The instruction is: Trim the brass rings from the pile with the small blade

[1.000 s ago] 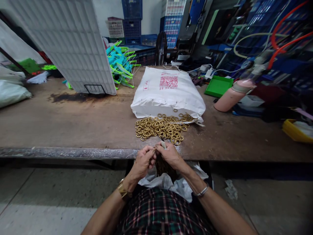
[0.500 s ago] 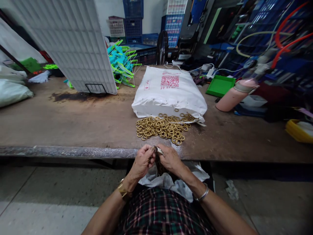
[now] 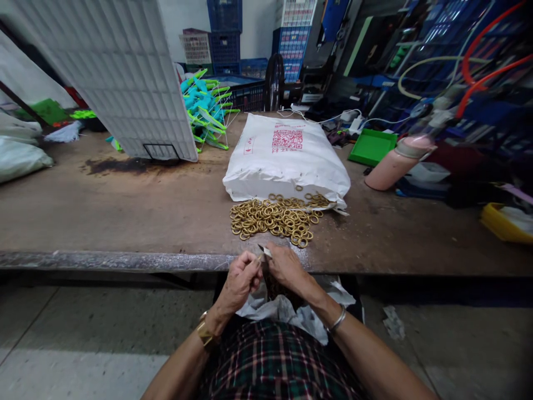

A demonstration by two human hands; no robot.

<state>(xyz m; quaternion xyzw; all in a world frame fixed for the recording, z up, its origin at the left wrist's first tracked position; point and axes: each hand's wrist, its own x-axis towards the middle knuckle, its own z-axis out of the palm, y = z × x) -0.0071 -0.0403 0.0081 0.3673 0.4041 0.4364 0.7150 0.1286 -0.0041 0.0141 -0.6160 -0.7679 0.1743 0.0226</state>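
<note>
Just off the table's front edge, over my lap, both hands work close together. My left hand [image 3: 242, 279] is closed in a pinch, with a tiny pale bit showing at the fingertips; what it holds is too small to name. My right hand [image 3: 286, 265] is closed around a small knife-like tool [image 3: 266, 252], pale near the fingers and dark at its pointed tip. That tip points up and left, beside the left fingertips. Beyond the hands lies a heap of brass-coloured rings [image 3: 270, 218]. Below them, a crumpled white sheet [image 3: 281, 308] covers my lap, with dark brownish pieces partly hidden.
A white printed sack [image 3: 287, 155] lies behind the rings, its mouth towards me. On the right are a pink bottle [image 3: 393, 166], a green tray [image 3: 372, 146] and a yellow container [image 3: 506, 222]. A tall white ribbed panel [image 3: 137, 83] and green-blue plastic parts [image 3: 206, 111] stand left.
My hands have drawn slightly apart, the left shifting a little left and down. The tool's dark tip now shows clear of the left fingers. The rings and sack lie as before.
</note>
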